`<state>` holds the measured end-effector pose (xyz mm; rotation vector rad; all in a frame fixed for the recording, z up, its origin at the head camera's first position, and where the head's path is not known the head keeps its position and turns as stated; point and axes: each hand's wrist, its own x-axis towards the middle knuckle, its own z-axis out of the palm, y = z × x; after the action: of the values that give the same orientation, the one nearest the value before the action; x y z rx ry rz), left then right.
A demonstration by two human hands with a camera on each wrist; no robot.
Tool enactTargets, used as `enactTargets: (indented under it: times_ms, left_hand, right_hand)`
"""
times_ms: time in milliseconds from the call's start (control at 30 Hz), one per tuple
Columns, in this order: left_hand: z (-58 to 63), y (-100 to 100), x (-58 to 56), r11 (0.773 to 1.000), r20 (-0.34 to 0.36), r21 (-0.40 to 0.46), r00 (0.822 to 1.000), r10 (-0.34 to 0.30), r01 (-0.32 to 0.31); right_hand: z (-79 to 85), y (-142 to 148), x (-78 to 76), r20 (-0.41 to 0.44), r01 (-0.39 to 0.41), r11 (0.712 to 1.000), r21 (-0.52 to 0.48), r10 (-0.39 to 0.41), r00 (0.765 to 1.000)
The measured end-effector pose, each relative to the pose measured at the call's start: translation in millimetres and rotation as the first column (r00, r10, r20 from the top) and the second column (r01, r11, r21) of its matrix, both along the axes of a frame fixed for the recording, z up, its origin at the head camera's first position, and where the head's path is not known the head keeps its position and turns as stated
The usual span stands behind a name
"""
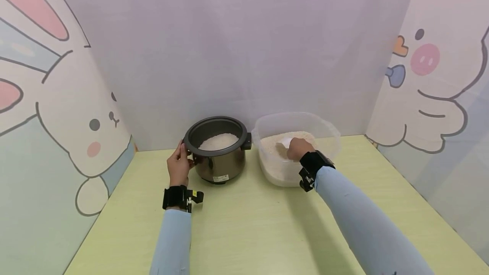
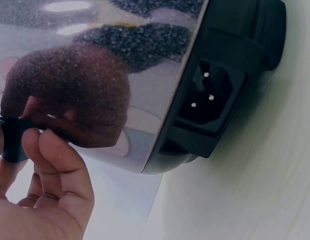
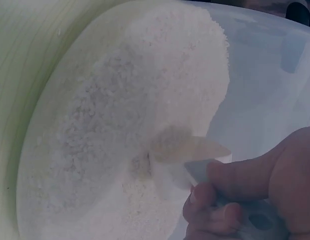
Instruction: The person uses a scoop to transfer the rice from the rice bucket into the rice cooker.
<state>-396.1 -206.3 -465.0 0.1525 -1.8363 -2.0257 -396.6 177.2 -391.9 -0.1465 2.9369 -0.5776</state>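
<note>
My left hand [image 1: 178, 168] grips the side handle of a dark, shiny rice cooker [image 1: 217, 165], whose inside holds white rice [image 1: 219, 141]. In the left wrist view the fingertips [image 2: 59, 150] curl about the black handle [image 2: 13, 142] beside the glossy wall. Inside a clear plastic tub [image 1: 278, 177] of rice, my right hand [image 1: 299, 149] pinches the handle of a white scoop [image 1: 284, 142]. The right wrist view shows the scoop's cup [image 3: 177, 170] dipped into the rice [image 3: 109, 110], with the thumb along its handle.
The cooker's power socket [image 2: 205, 100] faces the person, low on its wall. A pale wall [image 1: 244, 54] stands close behind both vessels, with cartoon-printed panels [image 1: 91, 147] on either side. The yellow-green table [image 1: 244, 232] stretches toward the front.
</note>
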Motion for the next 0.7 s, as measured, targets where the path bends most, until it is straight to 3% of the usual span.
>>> enactTargets:
  times_ms: [367,700]
  left_hand:
    - [-1.0,-2,0.8,1.000,0.004,-0.011,1.000,0.007,-0.007]
    - [-3.0,0,-1.8,1.000,-0.022,-0.012,1.000,0.007,-0.007]
  right_hand:
    - [6.6,0,3.0,0.052,-0.126,0.991,-0.046,0.128,0.990]
    - [1.1,7,-7.6,0.051,-0.209,0.972,-0.111,0.216,0.975]
